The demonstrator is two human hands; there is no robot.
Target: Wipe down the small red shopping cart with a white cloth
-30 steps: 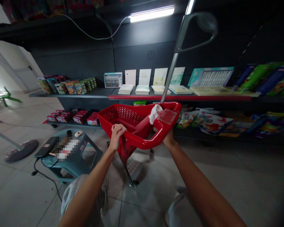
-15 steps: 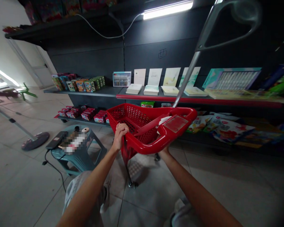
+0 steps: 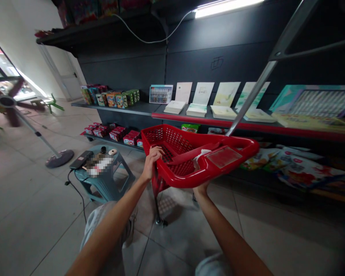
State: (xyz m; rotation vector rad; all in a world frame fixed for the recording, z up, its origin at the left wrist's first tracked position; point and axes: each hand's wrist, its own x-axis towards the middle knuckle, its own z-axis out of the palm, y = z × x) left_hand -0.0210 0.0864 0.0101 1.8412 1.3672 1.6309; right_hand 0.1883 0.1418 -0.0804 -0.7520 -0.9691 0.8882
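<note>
A red plastic shopping cart with perforated basket walls stands in front of me, its smooth handle rim toward me. My left hand is closed over the rim's left corner, fingers curled to the inside. My right hand reaches up from below to the near side of the handle, which hides most of its fingers; it appears to grip there. A red flap slants across the basket beside a crumpled white piece. A grey metal pole rises behind the handle.
Dark shelves behind the cart hold small boxes, booklets and bagged snacks. At left, a blue-grey stool carries small items and a trailing cable. A standing fan is farther left. My knees are close below.
The view has turned left, so the shelves, stool and cart appear farther right, and the fan head has come into sight. Both hands stay at the cart.
</note>
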